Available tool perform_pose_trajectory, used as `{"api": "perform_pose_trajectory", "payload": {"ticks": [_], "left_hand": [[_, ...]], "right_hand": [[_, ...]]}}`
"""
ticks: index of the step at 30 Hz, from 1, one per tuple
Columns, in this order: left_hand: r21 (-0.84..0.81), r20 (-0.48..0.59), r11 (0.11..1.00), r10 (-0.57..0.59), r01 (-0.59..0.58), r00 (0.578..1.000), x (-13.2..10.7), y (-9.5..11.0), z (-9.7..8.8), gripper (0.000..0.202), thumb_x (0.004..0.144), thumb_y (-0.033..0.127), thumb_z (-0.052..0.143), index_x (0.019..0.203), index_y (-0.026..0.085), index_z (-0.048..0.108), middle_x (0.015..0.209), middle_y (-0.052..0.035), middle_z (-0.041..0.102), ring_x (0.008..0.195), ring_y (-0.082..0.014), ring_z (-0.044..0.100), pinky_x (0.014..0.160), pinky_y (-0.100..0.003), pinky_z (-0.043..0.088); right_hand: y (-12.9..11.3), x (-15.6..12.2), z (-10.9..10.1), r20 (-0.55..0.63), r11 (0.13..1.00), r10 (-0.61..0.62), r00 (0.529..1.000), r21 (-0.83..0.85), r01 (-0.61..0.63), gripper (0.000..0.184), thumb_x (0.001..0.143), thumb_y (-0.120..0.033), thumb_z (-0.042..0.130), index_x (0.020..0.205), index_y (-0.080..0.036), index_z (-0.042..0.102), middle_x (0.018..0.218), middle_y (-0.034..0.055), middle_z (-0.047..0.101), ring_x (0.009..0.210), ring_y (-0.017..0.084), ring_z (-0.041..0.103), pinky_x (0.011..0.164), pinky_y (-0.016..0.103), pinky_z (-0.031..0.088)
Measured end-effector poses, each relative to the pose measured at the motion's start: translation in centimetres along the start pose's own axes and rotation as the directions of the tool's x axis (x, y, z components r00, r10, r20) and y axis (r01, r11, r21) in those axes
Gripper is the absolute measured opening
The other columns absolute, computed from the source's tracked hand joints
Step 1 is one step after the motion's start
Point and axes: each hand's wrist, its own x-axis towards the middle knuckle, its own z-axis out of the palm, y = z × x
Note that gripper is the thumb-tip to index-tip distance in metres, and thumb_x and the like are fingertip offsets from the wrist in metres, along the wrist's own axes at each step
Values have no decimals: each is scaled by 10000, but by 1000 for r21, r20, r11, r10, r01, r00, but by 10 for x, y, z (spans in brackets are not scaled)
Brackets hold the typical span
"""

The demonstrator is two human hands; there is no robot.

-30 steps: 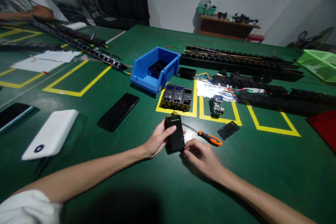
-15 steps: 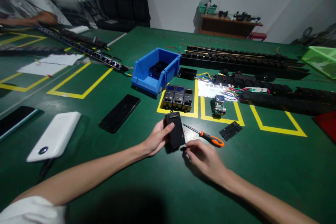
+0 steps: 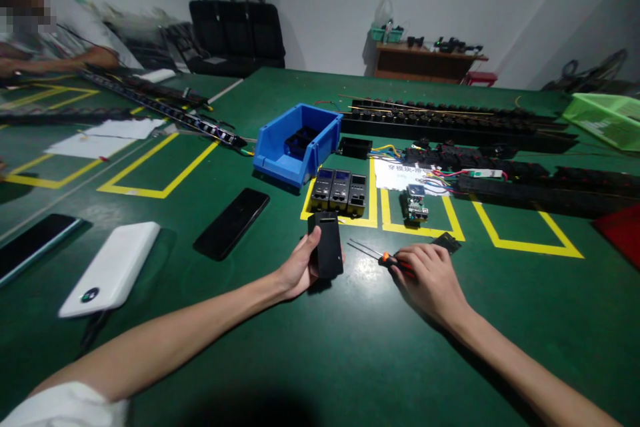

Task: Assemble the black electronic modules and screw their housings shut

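My left hand (image 3: 299, 265) is closed around a black plastic box (image 3: 329, 247), thumb on its upper face. To the right, my right hand (image 3: 433, 278) has its fingers wrapped over the handle of a screwdriver (image 3: 384, 258) with an orange and black grip; the shaft points left toward the box. A flat black cover plate (image 3: 447, 242) lies partly hidden behind that hand. Just beyond, several black modules (image 3: 339, 191) with small screens stand in a row inside a yellow-taped rectangle. A bare circuit board (image 3: 416, 203) rests in the neighbouring rectangle.
A blue bin (image 3: 283, 159) holding black parts stands behind the modules. Left lie a black phone (image 3: 232, 223), a white power bank (image 3: 113, 270) with a cable, and another phone (image 3: 37, 243). Long black strips (image 3: 450, 121) with wires extend at the back right. A person sits far left.
My right hand has moved from the box's lower edge to the right and taken hold of the screwdriver handle. My left hand still holds the box, slightly turned.
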Motion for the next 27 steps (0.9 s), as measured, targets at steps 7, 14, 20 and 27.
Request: {"api": "perform_pose_trajectory", "payload": {"ticks": [7, 14, 20, 27], "left_hand": [[-44, 105, 997, -52, 57, 993, 2, 7, -2, 479, 880, 558, 476, 996, 114, 610, 932, -101, 667, 754, -208, 697, 665, -286, 552], [64, 103, 995, -77, 71, 992, 9, 13, -1, 373, 849, 453, 575, 982, 105, 572, 815, -109, 688, 694, -236, 706, 657, -346, 556], [146, 155, 986, -101, 79, 983, 12, 15, -3, 426, 885, 478, 481, 1028, 83, 554, 740, -120, 683, 619, -213, 673, 580, -299, 523], [76, 142, 994, -86, 76, 986, 11, 13, -4, 270, 900, 356, 507, 1029, 121, 541, 889, -90, 636, 695, -191, 662, 661, -372, 563]], "right_hand": [[-11, -10, -8, -51, 866, 172, 984, 484, -127, 229, 869, -210, 598, 1091, -189, 546, 910, 66, 702, 756, 173, 684, 660, 265, 533], [-20, 10, -4, -4, 778, 182, 983, 612, -141, 210, 856, -215, 634, 1065, -203, 642, 956, 70, 727, 804, 183, 689, 697, 283, 546], [-21, 21, -2, -42, 746, 166, 985, 659, -98, 233, 851, -191, 645, 1082, -185, 680, 801, 46, 706, 658, 153, 637, 577, 264, 489], [-20, 18, -2, -26, 746, 167, 986, 657, -109, 251, 861, -201, 632, 1105, -194, 690, 742, 47, 682, 604, 154, 604, 525, 270, 455]]}}
